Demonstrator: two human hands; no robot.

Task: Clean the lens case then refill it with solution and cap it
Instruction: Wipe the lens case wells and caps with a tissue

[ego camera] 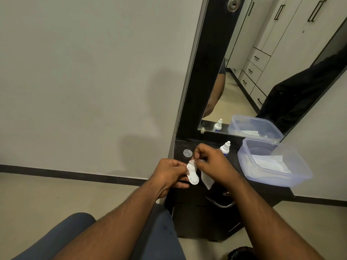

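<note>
We pinch the lens case in our left hand, its long axis hanging down from our fingertips. Our right hand, fingers closed on a tissue, works its upper well; a loose cap lies just beyond our fingers.

The right hand hides the lens case's upper well and the solution bottle's base

Plain grey wall, dark skirting, beige floor. Black dresser under tall black-framed mirror reflecting white wardrobes, drawers.
</note>
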